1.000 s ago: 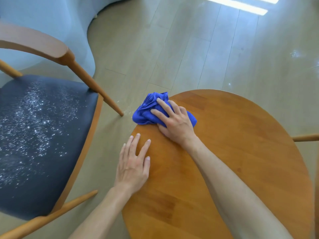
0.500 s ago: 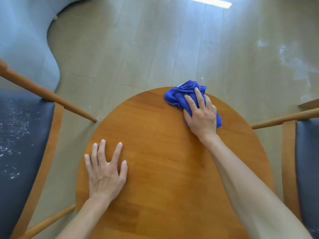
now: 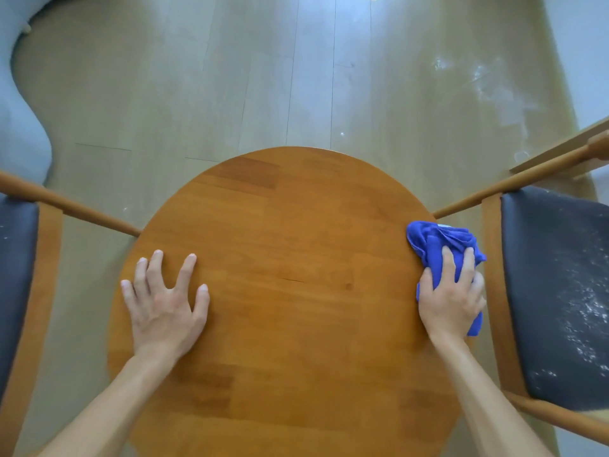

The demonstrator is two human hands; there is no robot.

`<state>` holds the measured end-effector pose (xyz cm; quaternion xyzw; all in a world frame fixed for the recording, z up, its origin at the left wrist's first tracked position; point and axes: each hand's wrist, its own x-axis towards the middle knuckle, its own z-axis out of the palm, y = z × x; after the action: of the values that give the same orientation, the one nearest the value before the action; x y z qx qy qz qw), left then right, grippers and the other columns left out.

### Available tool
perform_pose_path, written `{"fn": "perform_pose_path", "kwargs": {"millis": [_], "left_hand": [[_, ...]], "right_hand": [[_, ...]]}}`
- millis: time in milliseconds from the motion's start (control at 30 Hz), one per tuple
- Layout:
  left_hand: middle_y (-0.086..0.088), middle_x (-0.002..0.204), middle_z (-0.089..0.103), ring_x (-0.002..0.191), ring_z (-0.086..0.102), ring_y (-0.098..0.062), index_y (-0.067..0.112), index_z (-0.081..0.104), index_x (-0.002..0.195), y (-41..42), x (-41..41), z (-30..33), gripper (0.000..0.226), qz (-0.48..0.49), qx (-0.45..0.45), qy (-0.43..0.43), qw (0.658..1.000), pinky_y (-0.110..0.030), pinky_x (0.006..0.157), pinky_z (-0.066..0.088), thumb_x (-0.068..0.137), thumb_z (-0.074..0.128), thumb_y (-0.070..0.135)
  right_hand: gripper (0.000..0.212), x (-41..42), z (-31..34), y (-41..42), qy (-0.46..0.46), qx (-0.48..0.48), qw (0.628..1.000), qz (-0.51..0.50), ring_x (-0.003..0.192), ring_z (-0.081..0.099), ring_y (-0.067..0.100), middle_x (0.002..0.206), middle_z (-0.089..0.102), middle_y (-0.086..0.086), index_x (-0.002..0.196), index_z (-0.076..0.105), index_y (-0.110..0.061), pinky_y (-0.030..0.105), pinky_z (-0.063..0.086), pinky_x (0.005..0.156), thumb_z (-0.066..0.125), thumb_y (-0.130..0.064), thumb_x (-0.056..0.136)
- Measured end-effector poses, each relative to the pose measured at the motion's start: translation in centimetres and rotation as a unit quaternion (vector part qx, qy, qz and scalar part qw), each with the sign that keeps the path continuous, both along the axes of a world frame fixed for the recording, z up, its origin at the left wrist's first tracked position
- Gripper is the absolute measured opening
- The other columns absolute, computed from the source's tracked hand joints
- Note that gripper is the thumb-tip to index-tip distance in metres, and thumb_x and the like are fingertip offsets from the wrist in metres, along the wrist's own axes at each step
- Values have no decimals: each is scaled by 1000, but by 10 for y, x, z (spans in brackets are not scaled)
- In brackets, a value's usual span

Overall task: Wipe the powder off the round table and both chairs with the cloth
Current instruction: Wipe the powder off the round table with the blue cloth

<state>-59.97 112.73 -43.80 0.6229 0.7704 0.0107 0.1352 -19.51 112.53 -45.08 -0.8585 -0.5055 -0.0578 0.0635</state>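
At the right rim of the round wooden surface (image 3: 280, 258), between two chairs whose dark seats, left (image 3: 14, 275) and right (image 3: 560, 291), are powder-flecked, the bunched blue cloth (image 3: 438, 240) is gripped by the right hand (image 3: 449, 296), its length lying along the rim, while the left hand (image 3: 164, 301) is laid flat with fingers spread.

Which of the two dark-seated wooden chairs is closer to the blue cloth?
The chair on the person's right, its seat speckled with white powder; the bunched blue cloth under the right hand overhangs the table edge toward it.

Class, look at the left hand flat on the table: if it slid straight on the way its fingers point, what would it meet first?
Nothing: ahead of the left hand lies only bare round table, then its far edge and floor.
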Motion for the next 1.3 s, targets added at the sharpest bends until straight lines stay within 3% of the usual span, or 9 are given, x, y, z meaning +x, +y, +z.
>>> {"fn": "perform_pose_path", "kwargs": {"millis": [233, 367, 533, 667, 800, 1000, 1133, 1233, 1300], "left_hand": [[-21, 151, 25, 142, 17, -40, 24, 43, 144, -5, -1, 5, 69, -30, -22, 7, 999, -63, 112, 15, 85, 23, 54], [-22, 152, 24, 142, 15, -40, 25, 39, 146, -7, -8, 5, 65, -47, -28, 16, 998, -62, 112, 14, 89, 26, 53], [-20, 153, 21, 144, 11, -37, 27, 37, 146, -8, -14, 0, 56, -42, -21, 0, 999, -60, 114, 11, 94, 48, 42], [-13, 155, 23, 145, 11, -31, 28, 41, 145, -5, -20, 2, 49, -19, -15, -53, 998, -53, 116, 11, 97, 48, 23], [-11, 152, 34, 143, 22, -30, 13, 55, 135, 2, -34, 10, 45, 19, 15, -148, 989, -48, 116, 21, 94, 45, -2], [-9, 157, 24, 146, 14, -27, 15, 45, 142, 1, -29, 16, 46, 15, -25, -118, 993, -45, 119, 13, 96, 44, 8], [-4, 160, 11, 147, 3, -22, 22, 34, 147, -9, -21, 23, 52, 34, -77, -124, 989, -41, 119, 11, 97, 39, 11], [-3, 161, 6, 147, -2, -20, 24, 29, 149, -23, -10, 35, 52, 50, -120, -143, 981, -41, 119, 11, 98, 35, 13], [-3, 161, 4, 147, -3, -19, 25, 27, 150, -34, 1, 44, 52, 41, -146, -149, 977, -41, 118, 13, 99, 34, 15]], "right_hand": [[45, -39, -9, -65, 28, 31, 987, -157, 117, 44, 47, 150, 36, 17, 137, 48, -14, 57, 42, 77, 56, -25, 94], [47, -96, -3, -48, 50, 20, 984, -172, 120, 46, 47, 149, 39, 16, 135, 51, -17, 54, 42, 79, 59, -26, 90], [51, -184, 10, -20, 75, -17, 995, -63, 121, 49, 44, 149, 42, 13, 132, 57, -21, 50, 44, 85, 65, -31, 83], [50, -260, 11, -35, 101, -28, 988, 110, 127, 47, 41, 152, 39, 9, 134, 55, -26, 49, 41, 96, 59, -35, 85], [47, -296, 8, -99, 114, -24, 949, 292, 132, 44, 39, 151, 40, 5, 130, 57, -30, 50, 43, 99, 61, -30, 83], [34, -257, 14, -185, 114, 22, 873, 474, 121, 58, 29, 133, 59, -5, 109, 71, -38, 41, 54, 87, 51, -27, 84], [33, -196, 23, -204, 91, 22, 848, 522, 116, 62, 25, 129, 61, -9, 114, 61, -39, 38, 55, 84, 40, -26, 92], [36, -161, 31, -207, 83, -2, 869, 489, 114, 62, 29, 131, 60, -3, 112, 68, -36, 39, 54, 83, 40, -22, 93], [34, -145, 38, -202, 86, -25, 900, 427, 111, 63, 36, 132, 60, 8, 110, 73, -27, 42, 54, 80, 51, -14, 86]]}}
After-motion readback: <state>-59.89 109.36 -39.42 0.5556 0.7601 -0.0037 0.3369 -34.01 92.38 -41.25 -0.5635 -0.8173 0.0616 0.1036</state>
